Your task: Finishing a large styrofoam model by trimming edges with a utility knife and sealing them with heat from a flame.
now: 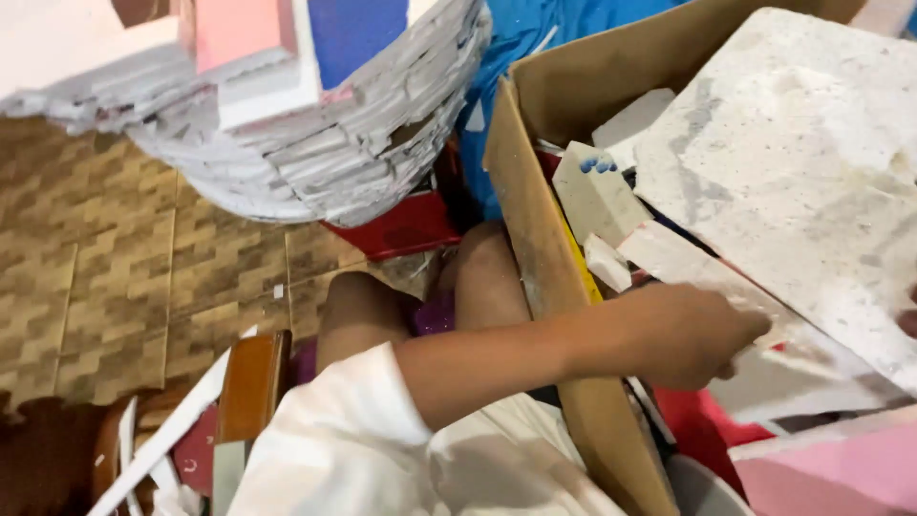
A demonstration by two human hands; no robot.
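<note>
My left hand (pixel 690 334) reaches from a white sleeve into an open cardboard box (pixel 535 220) and is closed around a long white foam strip (pixel 688 263). The strip lies under the edge of a large speckled white foam slab (pixel 793 162) that leans across the box. Only a sliver of what looks like my right hand (pixel 909 320) shows at the frame's right edge, against the slab; its grip is out of view. A white foam block with blue marks (pixel 597 191) and a smaller white chunk (pixel 607 263) sit in the box beside the strip.
A curved stack of white foam sheets (pixel 334 143) with pink and blue panels hangs over the upper left. A pink sheet (pixel 831 473) lies at the lower right, a red piece (pixel 401 225) by my knees. The floor is brown patterned tile (pixel 115 268); a wooden piece (pixel 250 382) and white strips lie lower left.
</note>
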